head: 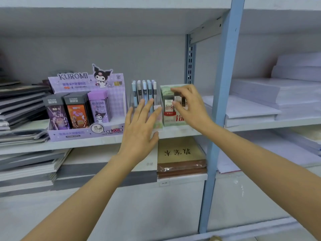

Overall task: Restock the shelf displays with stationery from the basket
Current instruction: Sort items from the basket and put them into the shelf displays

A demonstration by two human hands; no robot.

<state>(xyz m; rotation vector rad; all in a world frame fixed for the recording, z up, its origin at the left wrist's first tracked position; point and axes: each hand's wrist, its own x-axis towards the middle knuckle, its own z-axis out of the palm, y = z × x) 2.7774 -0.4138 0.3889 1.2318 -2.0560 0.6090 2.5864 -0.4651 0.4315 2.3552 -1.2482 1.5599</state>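
Reaching out with both bare arms, I have my hands up at the middle shelf (83, 144). My left hand (140, 122) is flat, with the fingers straight and spread apart. The fingertips touch the front of the clear pen box (132, 103). Blue, grey and white pens (144, 89) stand up in a row inside it.

My right hand (188, 105) is just beside it, at the green box (166, 122). The fingers are bent, and my thumb and fingers pinch a small dark pack (177, 99) at the top of that box. More little packs sit in the box, but they are too blurry to read.

Left of the pen box stands the purple Kuromi box (86, 133), with three rows of packs in it. A blue post (224, 84) stands to the right of my right hand.

Under the shelf lies a brown book (180, 153) in clear wrap. Far to the left are piles of dark notebooks (20, 105). Far to the right, past the post, are stacks of white paper (257, 105).
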